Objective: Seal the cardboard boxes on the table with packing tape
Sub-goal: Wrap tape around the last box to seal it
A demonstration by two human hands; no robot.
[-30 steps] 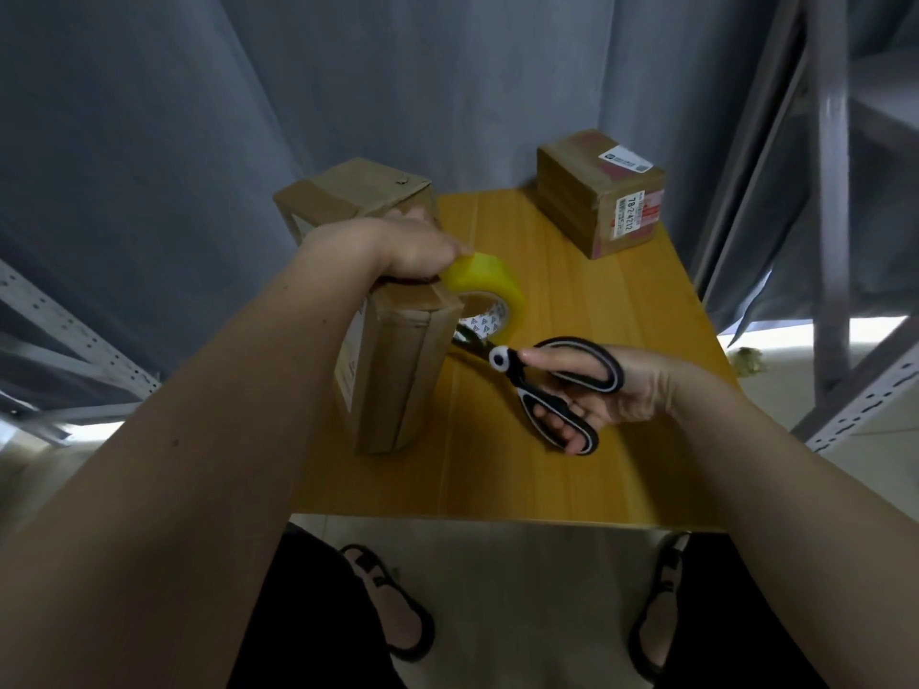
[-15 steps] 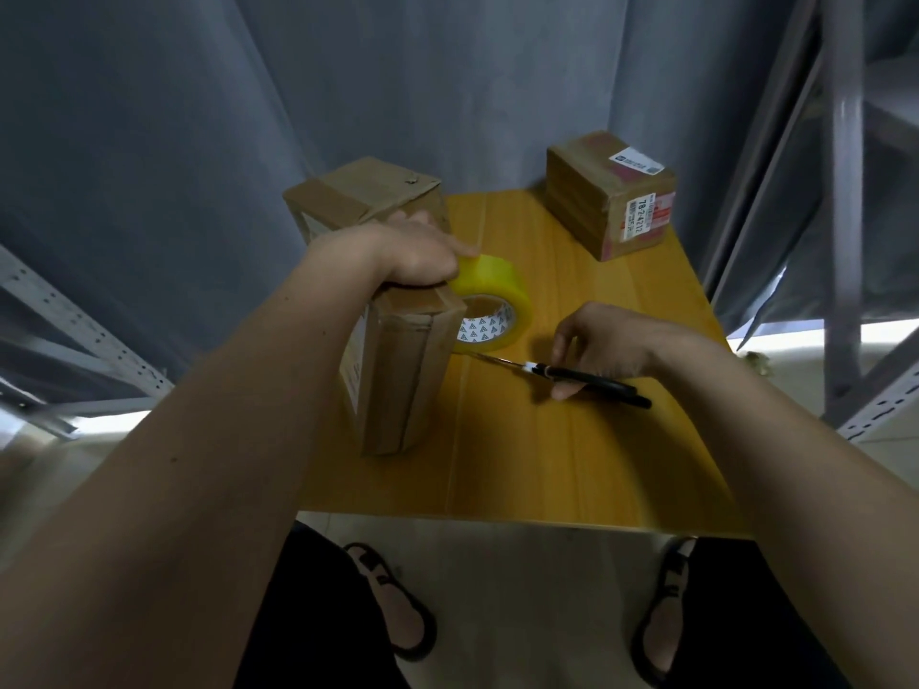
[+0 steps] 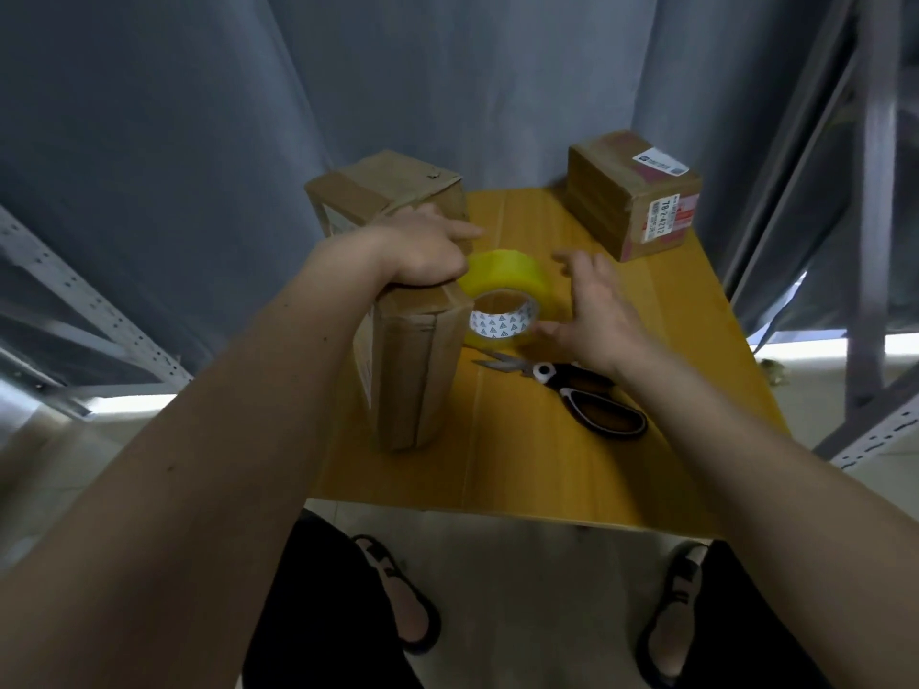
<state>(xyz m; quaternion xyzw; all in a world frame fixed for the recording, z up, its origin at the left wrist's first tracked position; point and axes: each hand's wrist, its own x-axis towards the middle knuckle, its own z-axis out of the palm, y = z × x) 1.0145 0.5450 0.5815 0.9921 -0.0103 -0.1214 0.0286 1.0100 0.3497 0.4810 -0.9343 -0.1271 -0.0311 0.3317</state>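
Three cardboard boxes stand on the yellow wooden counter point(image 3: 522, 460), and the sealing looks to be somewhere in its middle. The tall box point(image 3: 413, 370) at the near left stands on end, and the left hand point(image 3: 422, 251) rests on its top with fingers curled over the far edge, gripping and steadying it. A strip running down its facing side and a sheen across the top suggest tape is already laid there, though the dim light and the brown-on-brown surface make it hard to be sure how much of the seam is covered. The roll of packing tape point(image 3: 507, 298), yellow with a printed core, lies on the counter touching that box's right side. The right hand point(image 3: 592, 310) hovers just right of the roll with its fingers spread and relaxed, holding nothing, apparently about to take the roll. The scissors point(image 3: 572, 390) lie flat on the counter just in front of the roll, under the right wrist, blades closed. Behind the left hand sits a second box point(image 3: 378, 191) with a band of tape visible on its top, and at the far right corner a labelled box point(image 3: 631, 201) appears wrapped. What remains is probably finishing the tall box and checking the others.
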